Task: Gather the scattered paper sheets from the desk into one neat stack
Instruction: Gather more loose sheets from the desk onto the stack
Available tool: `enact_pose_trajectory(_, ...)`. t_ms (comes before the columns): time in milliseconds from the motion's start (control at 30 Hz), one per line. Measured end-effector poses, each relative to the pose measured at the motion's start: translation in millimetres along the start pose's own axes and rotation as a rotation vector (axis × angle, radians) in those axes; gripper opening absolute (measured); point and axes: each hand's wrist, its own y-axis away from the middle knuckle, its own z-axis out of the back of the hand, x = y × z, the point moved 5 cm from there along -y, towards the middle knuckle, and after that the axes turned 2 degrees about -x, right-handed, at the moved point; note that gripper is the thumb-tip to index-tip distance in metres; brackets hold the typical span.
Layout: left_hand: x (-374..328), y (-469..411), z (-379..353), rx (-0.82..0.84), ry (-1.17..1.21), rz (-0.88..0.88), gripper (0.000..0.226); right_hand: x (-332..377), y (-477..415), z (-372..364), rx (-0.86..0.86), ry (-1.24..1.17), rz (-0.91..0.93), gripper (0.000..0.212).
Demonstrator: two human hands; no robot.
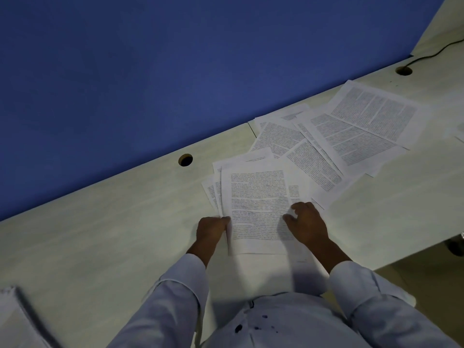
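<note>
- Head view, far left: a blue partition (125, 84) stood behind the pale desk (113, 222), with a round cable hole (185, 160) near the desk's far edge.
- Your left hand (212, 228) had its fingers curled round the left edge of the near pile (258, 197), which lay fanned on the desk just in front of you.
- Your right hand (307, 222) rested on the pile's right side, fingers spread and lightly bent, gripping nothing.
- Farther right, scattered sheets (351, 131) overlapped loosely toward the far edge, the nearest touching the pile.
</note>
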Motion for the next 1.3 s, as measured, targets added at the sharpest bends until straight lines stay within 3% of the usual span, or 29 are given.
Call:
enact_pose_trajectory(67, -1, 0, 0, 0.021, 0.029, 0.021, 0.021, -1, -2, 0, 0.004, -0.025, -0.022, 0.044)
enact_pose_trajectory(167, -1, -1, -1, 0.099, 0.129, 0.071, 0.043, -2, -4, 1, -0.006, -0.064, -0.035, 0.041)
enact_pose_trajectory(400, -11, 7, -14, 0.244, 0.32, 0.069, 0.042, -6, -8, 3, -0.005, -0.083, -0.063, 0.035)
enact_pose_trajectory(500, -13, 12, -24, 0.313, 0.446, 0.066, 0.052, -4, -7, 6, 0.019, -0.076, -0.07, 0.035)
enact_pose_trajectory(633, -10, 25, -38, 0.299, 0.259, -0.044, 0.052, -6, -8, 8, 0.042, -0.109, -0.051, 0.032)
enact_pose_trajectory(733, -5, 26, -35, 0.234, 0.103, -0.109, 0.045, -7, -11, 13, 0.089, -0.119, -0.026, 0.016)
enact_pose_trajectory(800, -1, 21, -24, 0.165, 0.064, -0.118, 0.043, -7, -11, 22, 0.089, -0.184, -0.047, 0.031)
enact_pose_trajectory(933, 8, 10, 1, 0.028, -0.089, -0.153, 0.043, -20, -2, 49, -0.162, -0.172, -0.133, 0.03)
enact_pose_trajectory(1033, 10, 11, 8, -0.024, -0.165, -0.205, 0.041, -38, 9, 43, -0.22, -0.08, -0.173, 0.026)
enact_pose_trajectory(1200, 3, 20, -13, 0.054, -0.247, -0.283, 0.039, -27, 16, 22, -0.128, -0.032, -0.067, 0.032)
enact_pose_trajectory(1300, -4, 26, -28, 0.101, -0.31, -0.317, 0.042, -20, 17, 14, -0.081, -0.042, -0.106, 0.037)
